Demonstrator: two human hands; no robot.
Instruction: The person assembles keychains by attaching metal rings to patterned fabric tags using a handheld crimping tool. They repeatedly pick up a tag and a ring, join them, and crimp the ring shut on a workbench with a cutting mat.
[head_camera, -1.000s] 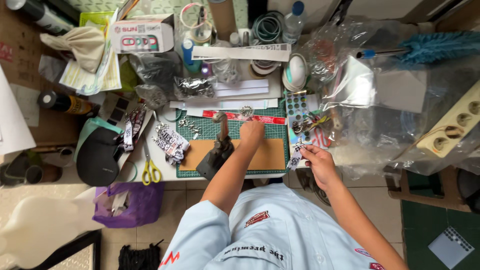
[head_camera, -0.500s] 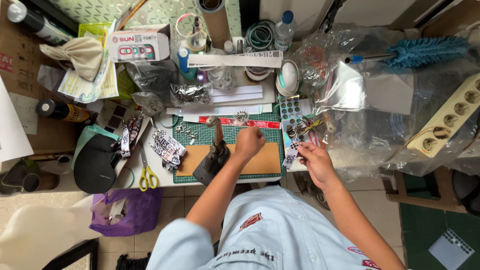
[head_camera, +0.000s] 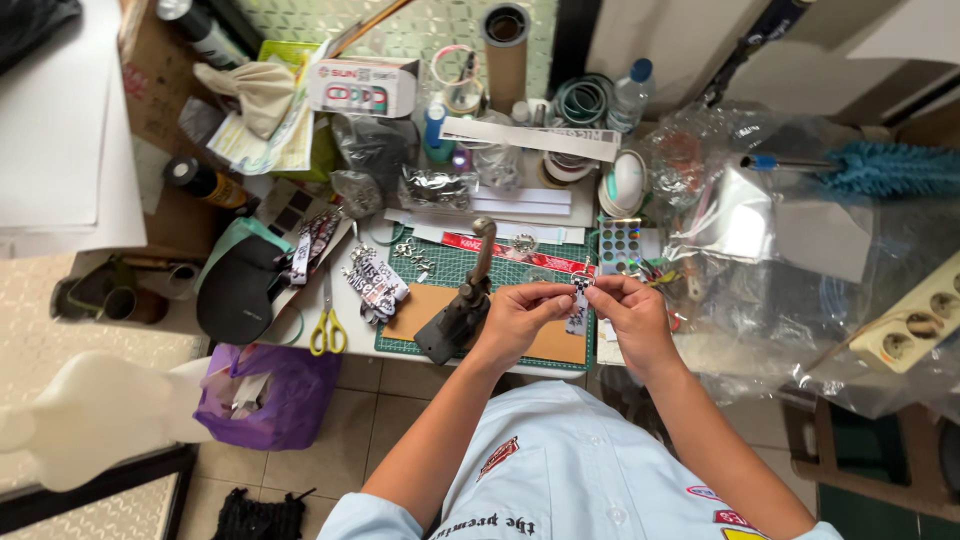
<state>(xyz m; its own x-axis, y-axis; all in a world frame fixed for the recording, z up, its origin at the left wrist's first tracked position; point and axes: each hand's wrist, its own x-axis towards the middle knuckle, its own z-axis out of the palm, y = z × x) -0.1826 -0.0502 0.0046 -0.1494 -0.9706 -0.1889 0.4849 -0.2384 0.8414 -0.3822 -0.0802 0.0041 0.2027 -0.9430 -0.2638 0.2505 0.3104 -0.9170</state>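
Observation:
My left hand and my right hand meet over the green cutting mat, each pinching an end of a small black-and-white checkered strap with a metal ring at its top. The strap hangs down between my fingertips. A dark metal hand press with an upright lever stands on the mat just left of my left hand. A brown leather sheet lies on the mat beneath my hands. More printed straps lie in a heap to the left of the press.
Yellow-handled scissors lie at the table's front edge. A small paint palette, tape rolls, a cardboard tube, plastic bags, a power strip and a blue brush crowd the table. A purple bag sits on the floor.
My left hand has left the press and come right to meet my right hand. Both now hold the checkered strap together over the mat.

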